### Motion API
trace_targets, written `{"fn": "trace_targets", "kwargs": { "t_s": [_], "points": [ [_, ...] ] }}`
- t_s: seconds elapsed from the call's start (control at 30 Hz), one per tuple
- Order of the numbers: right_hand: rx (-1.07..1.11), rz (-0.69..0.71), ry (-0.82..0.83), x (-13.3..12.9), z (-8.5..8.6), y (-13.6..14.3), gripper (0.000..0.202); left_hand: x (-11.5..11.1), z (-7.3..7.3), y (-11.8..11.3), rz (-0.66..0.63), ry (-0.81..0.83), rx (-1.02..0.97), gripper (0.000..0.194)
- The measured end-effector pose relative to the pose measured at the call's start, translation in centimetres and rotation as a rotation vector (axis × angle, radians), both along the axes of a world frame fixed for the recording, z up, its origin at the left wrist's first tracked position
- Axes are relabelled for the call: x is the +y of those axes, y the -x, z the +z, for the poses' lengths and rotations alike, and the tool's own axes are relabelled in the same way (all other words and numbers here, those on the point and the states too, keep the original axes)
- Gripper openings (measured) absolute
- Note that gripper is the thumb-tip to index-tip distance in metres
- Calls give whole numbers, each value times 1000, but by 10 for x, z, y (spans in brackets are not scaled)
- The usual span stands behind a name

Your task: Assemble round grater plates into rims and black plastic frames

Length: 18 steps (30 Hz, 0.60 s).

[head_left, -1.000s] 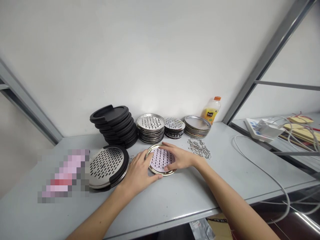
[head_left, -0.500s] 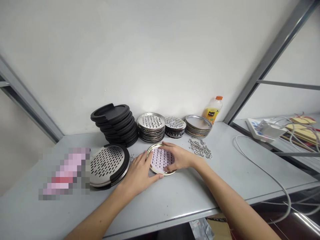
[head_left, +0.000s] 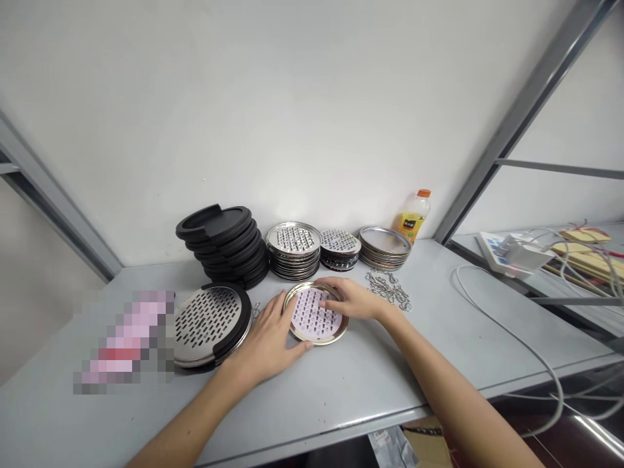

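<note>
In front of me a perforated grater disc (head_left: 312,318) lies inside a shallow round metal rim (head_left: 316,342) on the table. My left hand (head_left: 270,341) rests at the rim's left side, thumb spread toward its near edge and fingers stretched along it. At the far right edge, my right hand (head_left: 355,299) is closed on the rim, its thumb over the disc and its fingers at the outer side. Left of my hands lies a stack of slotted metal discs (head_left: 207,325) with a black holder around part of the edge. A small metal hook (head_left: 256,308) shows behind my left hand.
Along the wall stand black round holders (head_left: 219,244), grater discs in rims (head_left: 294,244), loose grater discs (head_left: 340,244), plain metal lids (head_left: 385,244) and a bottle (head_left: 414,218). Metal hooks (head_left: 389,289) lie piled nearby. A white cable (head_left: 507,325) crosses the right side. A pixelated pink item (head_left: 136,325) lies left.
My right thumb has moved from the disc's near right part up toward its middle, uncovering more of the disc. My left hand has stayed nearly in place. The view has shifted slightly.
</note>
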State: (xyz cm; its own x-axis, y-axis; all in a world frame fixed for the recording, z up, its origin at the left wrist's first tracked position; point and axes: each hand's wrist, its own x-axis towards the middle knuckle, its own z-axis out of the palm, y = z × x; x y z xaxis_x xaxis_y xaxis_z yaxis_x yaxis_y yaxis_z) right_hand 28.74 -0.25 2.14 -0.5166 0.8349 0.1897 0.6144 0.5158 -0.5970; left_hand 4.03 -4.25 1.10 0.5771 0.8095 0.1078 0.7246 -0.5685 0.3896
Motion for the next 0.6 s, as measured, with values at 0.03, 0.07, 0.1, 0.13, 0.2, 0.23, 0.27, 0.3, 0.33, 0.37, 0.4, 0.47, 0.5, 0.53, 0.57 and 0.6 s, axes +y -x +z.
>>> {"fn": "trace_targets", "kwargs": {
  "t_s": [0.03,0.07,0.1,0.13,0.2,0.23,0.27,0.3,0.33,0.37,0.4,0.47,0.5,0.53,0.57,0.6],
  "points": [
    [-5,-46,-10,2,-2,-1,45,-1,1,1,-32,-9,1,77],
    [-13,-88,-22,3,-4,-2,42,-1,2,2,-68,-21,0,75],
    [-20,-123,-34,4,-6,-3,39,-2,2,2,-102,-32,0,74],
    [-24,-148,-45,5,-8,-3,37,-3,2,2,-126,-35,3,76],
    [-31,-176,-58,6,-10,-4,34,-3,1,1,-144,-17,14,81],
    [-37,-186,-61,7,-10,-4,34,-3,1,1,-141,-5,19,84],
    [-46,-196,-63,6,-10,-3,33,-3,1,0,-133,3,22,87],
    [-56,-205,-66,6,-10,-3,32,-3,2,0,-121,4,26,90],
    [-66,-215,-72,6,-9,-3,32,-3,2,1,-111,1,32,91],
    [-76,-222,-79,6,-8,-3,31,-3,3,1,-106,-6,39,91],
    [-85,-228,-86,6,-8,-3,31,-3,4,2,-110,-14,47,89],
    [-99,-233,-99,6,-7,-4,30,-3,5,4,-133,-33,56,82],
    [-104,-233,-103,6,-8,-5,30,-3,5,4,-144,-44,56,79],
    [-109,-234,-104,7,-8,-5,30,-3,4,5,-149,-56,53,77],
    [-113,-233,-103,7,-8,-6,30,-3,4,5,-148,-66,50,77],
    [-116,-233,-100,8,-9,-6,29,-3,4,5,-142,-73,50,76]
  ]
}}
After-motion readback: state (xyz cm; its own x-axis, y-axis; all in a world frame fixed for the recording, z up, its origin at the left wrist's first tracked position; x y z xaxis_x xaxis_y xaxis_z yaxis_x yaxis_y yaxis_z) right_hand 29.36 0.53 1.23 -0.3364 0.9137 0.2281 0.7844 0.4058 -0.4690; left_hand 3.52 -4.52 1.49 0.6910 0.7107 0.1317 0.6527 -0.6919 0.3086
